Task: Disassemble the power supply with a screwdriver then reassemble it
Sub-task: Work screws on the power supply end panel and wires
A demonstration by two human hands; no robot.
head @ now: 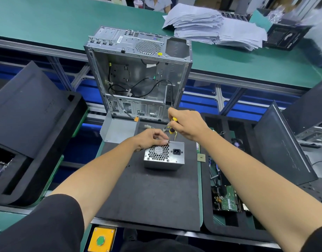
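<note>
Nearest, a yellow box with a green button [100, 240] sits at the bench edge, and both bare forearms reach forward over a dark foam mat [147, 193]. On that mat stands the power supply [164, 156], its honeycomb fan grille and power socket facing the camera. The left hand [150, 137] rests at the unit's top left corner, fingertips pinched together there as if steadying a screw, though the screw itself is too small to make out. The right hand [188, 125] grips the yellow-and-black screwdriver [172, 127], its shaft pointing down toward that same corner.

Judging from this, the work sits at a casing screw; whether it is coming out or going back in cannot be told. The casing looks closed, so much appears left.

Beyond the hands lies a loose grey metal panel [118, 130], then the open computer case [138, 75] with dangling black cables. To the right, a tray [225, 197] holds circuit boards. Farther off, paper stacks [211, 26] cover the green bench. Loose yellow wires [174, 136] behind the unit could snag the tool.
</note>
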